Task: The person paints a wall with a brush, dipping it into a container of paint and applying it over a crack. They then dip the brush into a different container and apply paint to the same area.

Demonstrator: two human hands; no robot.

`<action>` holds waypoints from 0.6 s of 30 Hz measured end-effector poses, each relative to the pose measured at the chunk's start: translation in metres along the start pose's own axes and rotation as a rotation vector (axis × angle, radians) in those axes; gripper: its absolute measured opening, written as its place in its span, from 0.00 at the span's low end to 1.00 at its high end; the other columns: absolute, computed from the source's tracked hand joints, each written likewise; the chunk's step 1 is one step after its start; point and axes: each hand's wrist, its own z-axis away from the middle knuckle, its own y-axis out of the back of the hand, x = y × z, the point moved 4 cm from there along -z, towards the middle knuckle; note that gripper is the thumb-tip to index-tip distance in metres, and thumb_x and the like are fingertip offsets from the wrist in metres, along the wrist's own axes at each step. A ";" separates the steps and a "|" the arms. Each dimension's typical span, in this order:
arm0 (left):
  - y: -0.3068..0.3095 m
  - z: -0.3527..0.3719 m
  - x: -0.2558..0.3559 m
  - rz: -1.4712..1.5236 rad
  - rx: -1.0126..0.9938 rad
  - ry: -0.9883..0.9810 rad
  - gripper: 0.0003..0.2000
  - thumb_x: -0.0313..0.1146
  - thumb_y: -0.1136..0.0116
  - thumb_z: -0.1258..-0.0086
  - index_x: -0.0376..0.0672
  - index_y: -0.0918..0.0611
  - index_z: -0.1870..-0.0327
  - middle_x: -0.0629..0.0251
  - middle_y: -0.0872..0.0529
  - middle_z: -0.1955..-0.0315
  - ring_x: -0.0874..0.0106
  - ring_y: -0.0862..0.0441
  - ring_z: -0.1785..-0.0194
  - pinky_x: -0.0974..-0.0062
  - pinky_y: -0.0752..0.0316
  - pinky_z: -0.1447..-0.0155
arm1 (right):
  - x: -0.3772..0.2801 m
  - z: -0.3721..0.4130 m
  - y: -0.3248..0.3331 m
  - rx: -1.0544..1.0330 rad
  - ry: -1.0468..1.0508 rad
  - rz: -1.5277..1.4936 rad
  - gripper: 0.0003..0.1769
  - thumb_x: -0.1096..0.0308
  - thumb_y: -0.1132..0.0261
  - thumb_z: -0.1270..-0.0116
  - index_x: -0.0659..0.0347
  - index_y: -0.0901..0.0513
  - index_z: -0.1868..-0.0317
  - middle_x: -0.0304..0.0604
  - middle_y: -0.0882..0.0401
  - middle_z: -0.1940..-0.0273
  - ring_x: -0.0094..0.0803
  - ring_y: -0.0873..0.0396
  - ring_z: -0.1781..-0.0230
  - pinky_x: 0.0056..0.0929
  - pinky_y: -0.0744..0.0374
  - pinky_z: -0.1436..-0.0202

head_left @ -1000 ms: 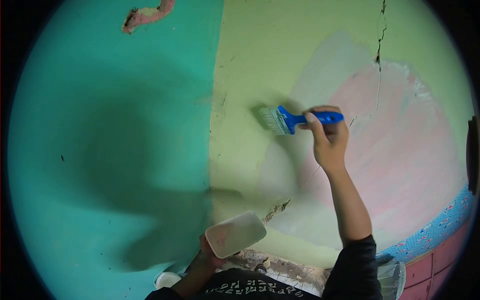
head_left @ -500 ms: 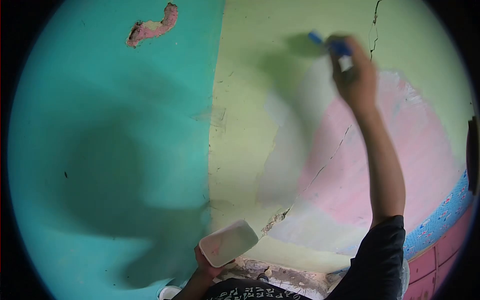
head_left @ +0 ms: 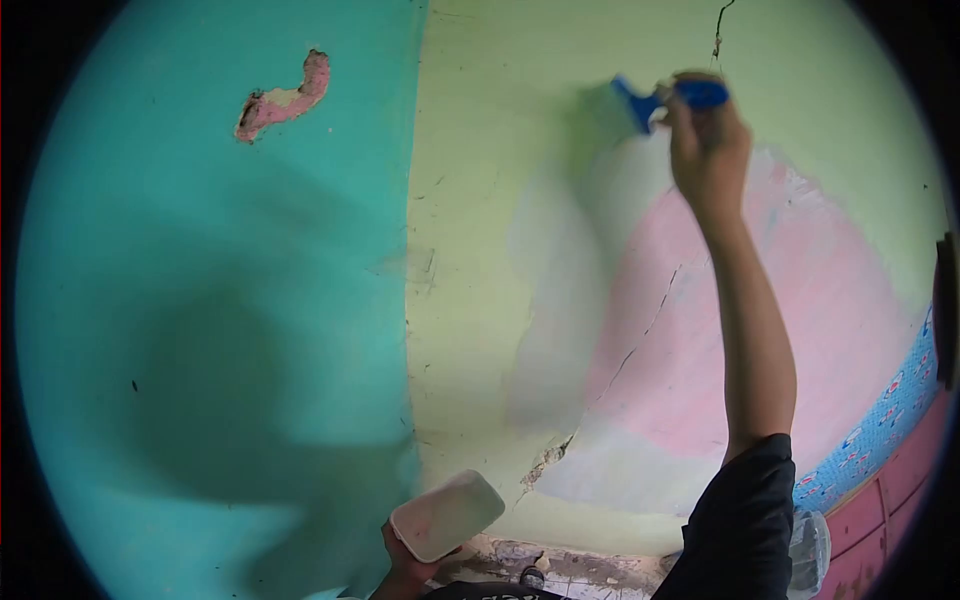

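Note:
My right hand (head_left: 712, 150) is raised to the upper part of the green wall (head_left: 480, 130), its fingers wrapped round the handle of a blue scraper (head_left: 634, 104). The scraper's wide blade points left, close to the wall at the upper edge of a whitish smoothed area (head_left: 555, 270). Low down, my left hand (head_left: 408, 562) grips a pale rectangular plastic tub (head_left: 448, 517) from below and the side. Some pinkish matter shows inside the tub, which is tilted toward me. A large pink patch (head_left: 800, 310) lies to the right of the whitish area, partly behind my forearm.
A crack (head_left: 630, 352) runs down the wall to a crumbled hole (head_left: 547, 462). The turquoise wall (head_left: 230, 200) on the left has a chipped pink patch (head_left: 290, 98). At lower right are blue patterned fabric (head_left: 870, 425), a clear plastic container (head_left: 808, 552) and a pink panelled surface (head_left: 862, 530).
The view has tilted, so most of the wall sits lower and further left. My right hand has turned slightly, showing more of the scraper. My left hand still holds the tub.

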 end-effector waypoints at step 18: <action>-0.005 -0.011 -0.006 -0.053 -0.028 0.056 0.42 0.74 0.53 0.37 0.58 0.26 0.25 0.58 0.26 0.28 0.42 0.27 0.28 0.27 0.23 0.40 | 0.022 0.025 -0.017 -0.139 -0.156 -0.028 0.07 0.72 0.32 0.27 0.62 0.16 0.51 0.49 0.13 0.66 0.33 0.14 0.71 0.33 0.18 0.66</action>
